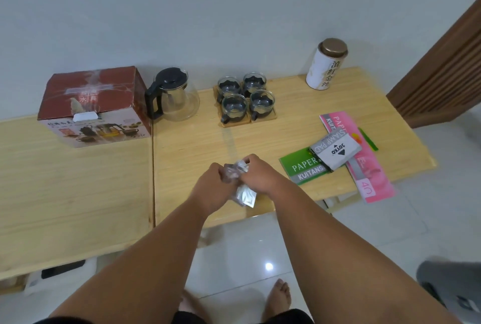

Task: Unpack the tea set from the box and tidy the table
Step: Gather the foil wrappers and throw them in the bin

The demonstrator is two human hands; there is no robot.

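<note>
A: Your left hand (212,183) and right hand (256,175) both clutch the crumpled plastic wrap (244,195), fingers curled round it, just above the tabletop (197,146). Risk?
B: A loose tail hangs below your hands. It may slip free as you ball it up and drop to the floor.
A: Tea set?
B: Teapot (177,100) at 11 o'clock, cups (246,97) at 12, both unpacked; box (93,105) at 10. Watch the pink booklet (364,167) at 3 o'clock: it overhangs the edge, so a forearm nudge likely tips it off.
</note>
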